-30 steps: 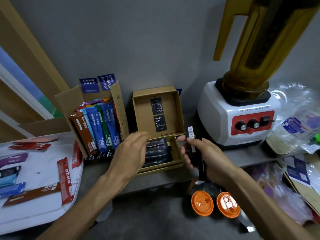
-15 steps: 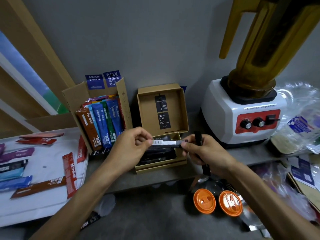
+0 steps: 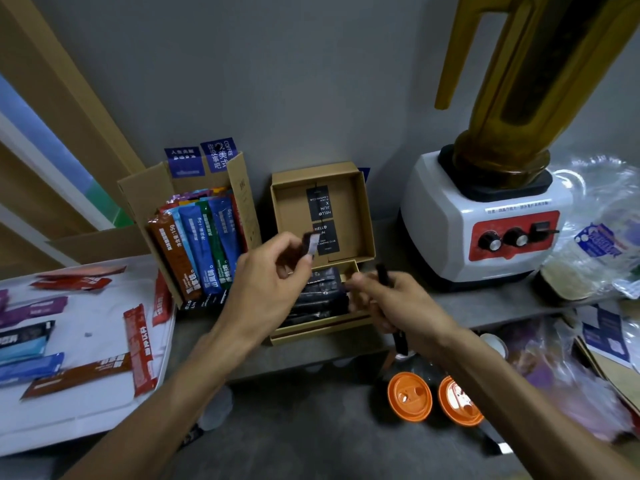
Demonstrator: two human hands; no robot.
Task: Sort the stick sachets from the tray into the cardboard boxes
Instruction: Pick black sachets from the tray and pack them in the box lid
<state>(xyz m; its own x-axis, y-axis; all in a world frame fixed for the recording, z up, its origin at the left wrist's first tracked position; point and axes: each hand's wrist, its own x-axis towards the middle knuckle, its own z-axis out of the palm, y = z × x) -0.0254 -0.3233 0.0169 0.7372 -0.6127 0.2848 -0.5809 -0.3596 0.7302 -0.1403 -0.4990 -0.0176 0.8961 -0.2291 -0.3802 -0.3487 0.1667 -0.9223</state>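
The only camera sits on the person's head and looks forward and down, near the left hand (image 3: 273, 271) and right hand (image 3: 391, 306), toward the grey wall (image 3: 311, 81), with the tray (image 3: 86, 420) at left and the blender (image 3: 450, 237) at right.

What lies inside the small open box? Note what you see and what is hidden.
Black sachets lie flat in the box. The left hand, pinching a loose sachet, and the right hand, gripping a dark stick, cover both ends; the bottom cannot be seen.
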